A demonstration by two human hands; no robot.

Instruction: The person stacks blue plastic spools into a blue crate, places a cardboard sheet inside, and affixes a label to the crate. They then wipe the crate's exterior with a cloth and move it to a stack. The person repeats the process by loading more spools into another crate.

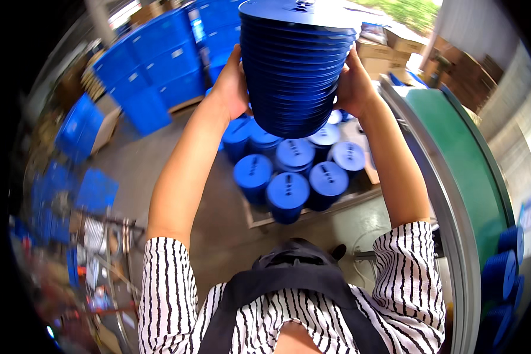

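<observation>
A tall, tapering stack of glossy blue ridged round pieces (pixel 295 76) is held up at the top centre, clasped from both sides between the left grip (pixel 233 91) and the right grip (pixel 355 88); most fingertips are hidden by the stack, and its top is cut off by the upper edge. It also covers part of a group of blue flat-topped cylindrical stacks (pixel 287 192) beneath, whose rear ones cannot be counted; dark marks on their tops are smeared. They stand on a low wooden pallet (pixel 255 220), its far side hidden. A green conveyor belt (pixel 454 138) curves along the right, where more blue ridged cylinders (pixel 499 275) are partly cut off by the dark rim. The metal-framed clutter (pixel 109 253) at lower left is too blurred to identify.
</observation>
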